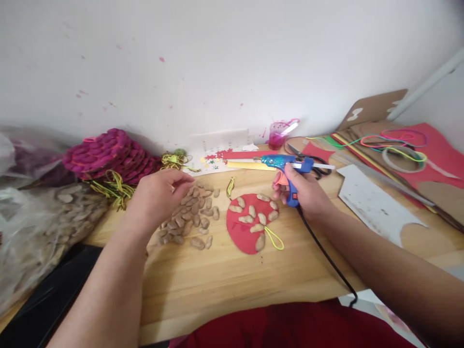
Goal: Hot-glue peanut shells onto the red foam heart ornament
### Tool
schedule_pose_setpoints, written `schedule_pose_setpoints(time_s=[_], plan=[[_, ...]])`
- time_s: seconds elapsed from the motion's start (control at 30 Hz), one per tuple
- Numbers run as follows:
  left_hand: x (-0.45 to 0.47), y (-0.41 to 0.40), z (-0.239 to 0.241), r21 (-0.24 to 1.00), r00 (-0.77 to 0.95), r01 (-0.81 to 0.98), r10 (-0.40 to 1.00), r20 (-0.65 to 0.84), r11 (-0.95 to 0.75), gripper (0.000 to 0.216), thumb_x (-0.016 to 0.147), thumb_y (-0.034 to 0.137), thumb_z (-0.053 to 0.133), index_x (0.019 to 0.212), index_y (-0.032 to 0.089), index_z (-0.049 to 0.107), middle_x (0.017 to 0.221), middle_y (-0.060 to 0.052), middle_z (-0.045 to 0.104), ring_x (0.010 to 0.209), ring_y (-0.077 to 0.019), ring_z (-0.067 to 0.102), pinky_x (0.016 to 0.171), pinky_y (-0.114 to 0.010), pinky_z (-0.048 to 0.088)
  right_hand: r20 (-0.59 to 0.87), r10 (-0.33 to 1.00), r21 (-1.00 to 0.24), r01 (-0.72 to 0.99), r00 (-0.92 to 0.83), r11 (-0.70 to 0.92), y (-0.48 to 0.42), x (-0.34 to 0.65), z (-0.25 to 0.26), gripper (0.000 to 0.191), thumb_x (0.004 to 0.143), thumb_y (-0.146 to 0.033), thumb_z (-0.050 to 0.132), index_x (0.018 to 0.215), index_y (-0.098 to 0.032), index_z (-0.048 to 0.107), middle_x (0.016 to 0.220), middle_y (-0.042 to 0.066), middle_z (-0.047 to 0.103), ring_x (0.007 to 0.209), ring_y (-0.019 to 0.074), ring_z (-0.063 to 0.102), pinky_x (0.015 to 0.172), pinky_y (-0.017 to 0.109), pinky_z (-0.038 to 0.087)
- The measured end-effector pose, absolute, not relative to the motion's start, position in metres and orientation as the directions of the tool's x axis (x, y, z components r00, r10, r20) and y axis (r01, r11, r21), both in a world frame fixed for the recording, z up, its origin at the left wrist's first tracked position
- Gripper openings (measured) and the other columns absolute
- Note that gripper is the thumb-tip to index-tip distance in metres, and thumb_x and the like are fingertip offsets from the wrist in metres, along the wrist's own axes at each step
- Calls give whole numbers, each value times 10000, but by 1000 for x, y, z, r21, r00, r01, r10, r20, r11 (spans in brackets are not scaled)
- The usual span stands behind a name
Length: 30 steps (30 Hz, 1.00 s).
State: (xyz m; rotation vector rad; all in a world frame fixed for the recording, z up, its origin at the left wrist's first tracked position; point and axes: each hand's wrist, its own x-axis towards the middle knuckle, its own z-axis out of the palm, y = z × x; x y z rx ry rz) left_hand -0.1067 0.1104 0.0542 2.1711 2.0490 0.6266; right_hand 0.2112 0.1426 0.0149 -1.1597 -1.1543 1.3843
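My right hand point(308, 193) is closed round the handle of a blue hot glue gun point(284, 166), its nozzle pointing left above a red paper heart point(244, 234). Several peanut shells are stuck on the heart, and a yellow cord loop point(274, 238) hangs off its lower edge. My left hand point(157, 195) hovers over a loose pile of peanuts point(192, 215) on the wooden table point(235, 275), fingers pinched together; what they hold is too small to make out. The gun's black cord point(326, 258) runs off the near table edge.
A magenta woven piece point(108, 154) and yellow cords point(112, 188) lie at the back left, beside plastic bags of peanuts point(43, 227). Black scissors point(319, 170), a pink cup point(277, 134), red paper, cardboard and neon cords point(391, 142) crowd the back right. A white wall stands behind.
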Motion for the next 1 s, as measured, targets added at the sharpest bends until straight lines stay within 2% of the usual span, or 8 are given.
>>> schedule_pose_setpoints(time_s=[0.23, 0.3, 0.43, 0.63, 0.7, 0.83, 0.93, 1.0], plan=[[-104, 108, 62, 202, -37, 979, 990, 138, 9, 465, 899, 582, 491, 693, 223, 703, 574, 0, 628, 545, -163, 534, 595, -292, 369, -120, 990, -990, -68, -74, -126, 142, 213, 16, 530, 771, -711, 711, 740, -185, 651, 697, 24, 666, 537, 128, 650, 418, 199, 474], [-105, 108, 61, 220, -31, 975, 989, 142, -1, 435, 900, 554, 491, 746, 226, 732, 657, -12, 686, 596, -173, 578, 624, -290, 390, -136, 989, -989, -48, -63, -139, 142, 212, 18, 546, 754, -729, 711, 738, -187, 649, 699, 27, 668, 538, 133, 654, 421, 204, 497], [-110, 109, 60, 277, -61, 961, 982, 178, 9, 347, 876, 447, 541, 1054, 256, 769, 936, -32, 778, 799, -215, 677, 738, -299, 438, -150, 988, -989, 18, -37, -149, 140, 212, 22, 546, 769, -732, 692, 750, -188, 647, 727, 41, 689, 534, 133, 652, 412, 204, 513], [-109, 107, 71, 157, -82, 985, 994, 70, 70, 435, 920, 524, 479, 711, 217, 707, 631, -33, 663, 609, -203, 582, 612, -312, 358, -155, 986, -988, 19, -58, -154, 140, 212, 19, 527, 771, -698, 719, 768, -174, 670, 775, 72, 714, 556, 157, 678, 422, 225, 549], [-106, 107, 71, 150, -42, 988, 998, 53, 34, 426, 932, 485, 473, 679, 209, 678, 621, -33, 651, 592, -192, 566, 599, -308, 346, -150, 986, -989, 3, -68, -150, 140, 211, 18, 540, 745, -707, 737, 757, -171, 675, 758, 71, 711, 551, 165, 683, 431, 238, 564], [-102, 109, 66, 154, 11, 988, 1000, 26, -15, 330, 931, 361, 497, 787, 193, 741, 790, -63, 745, 720, -218, 644, 656, -311, 397, -160, 986, -987, -7, -52, -161, 139, 210, 20, 579, 655, -735, 784, 697, -169, 669, 690, 57, 693, 516, 163, 678, 440, 238, 575], [-99, 110, 61, 250, 37, 968, 999, 7, -38, 245, 892, 244, 545, 936, 212, 784, 973, -42, 789, 887, -219, 694, 786, -296, 453, -160, 985, -987, -18, -66, -161, 139, 210, 21, 581, 642, -739, 789, 695, -172, 673, 672, 46, 687, 509, 163, 682, 443, 236, 577], [-97, 110, 58, 306, 62, 951, 998, -31, -50, 238, 857, 192, 579, 961, 238, 789, 998, -9, 793, 925, -206, 700, 832, -284, 465, -158, 985, -987, -26, -71, -160, 140, 211, 21, 576, 644, -736, 790, 696, -175, 671, 684, 46, 692, 523, 170, 692, 447, 241, 583]])
